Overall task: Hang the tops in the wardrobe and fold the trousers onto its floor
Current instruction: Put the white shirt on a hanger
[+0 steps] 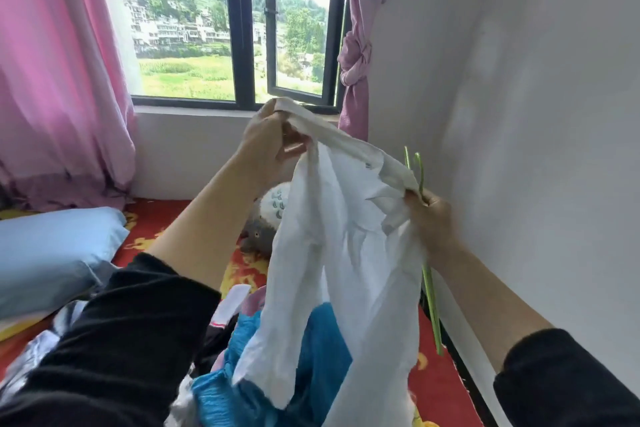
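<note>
A white top (346, 253) hangs in the air above the bed, stretched between both hands. My left hand (273, 139) grips its upper edge, raised near the window sill. Lower and to the right, my right hand (433, 218) holds the other end of that edge together with a green hanger (429, 291), whose thin bars stick out above and below the hand. Under the top lies a blue garment (322, 350) in a heap of several clothes (228, 308) on the bed. No wardrobe is in view.
A red and yellow bedspread (440, 388) covers the bed. A blue pillow (52, 253) lies at the left and a grey plush toy (266, 218) near the wall. Pink curtains (52, 80) flank the window (242, 28). A white wall (536, 114) stands close on the right.
</note>
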